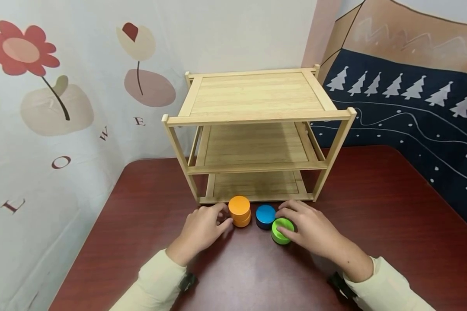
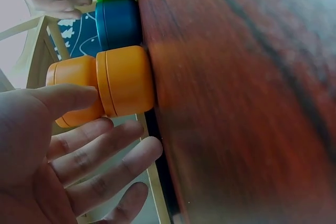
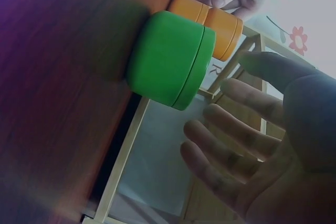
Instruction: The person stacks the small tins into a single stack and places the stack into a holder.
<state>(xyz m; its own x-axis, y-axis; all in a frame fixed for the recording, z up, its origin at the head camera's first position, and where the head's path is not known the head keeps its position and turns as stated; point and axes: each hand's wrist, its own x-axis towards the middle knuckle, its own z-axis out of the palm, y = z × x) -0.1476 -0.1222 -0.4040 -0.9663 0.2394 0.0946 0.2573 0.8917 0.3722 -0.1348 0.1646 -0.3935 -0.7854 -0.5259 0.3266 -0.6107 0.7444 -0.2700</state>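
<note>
Two orange round tins stand stacked, the upper one (image 1: 239, 205) over the lower one (image 1: 241, 222). My left hand (image 1: 204, 229) is just left of the stack, its fingers loosely spread; in the left wrist view the thumb overlaps the upper tin. To the right stands a blue tin (image 1: 265, 214), with a green tin (image 1: 281, 225) close in front of it. My right hand (image 1: 313, 226) is beside the green tin, thumb over its edge in the head view. In the right wrist view its fingers are extended, apart from the green tin (image 3: 168, 59). There the blue tin is hidden.
Behind the tins stands a three-tier wooden shelf (image 1: 257, 117), its bottom front rail close to them. Everything is on a dark red wooden table (image 1: 140, 207). Printed cloths (image 1: 101, 52) hang around the table's back and sides.
</note>
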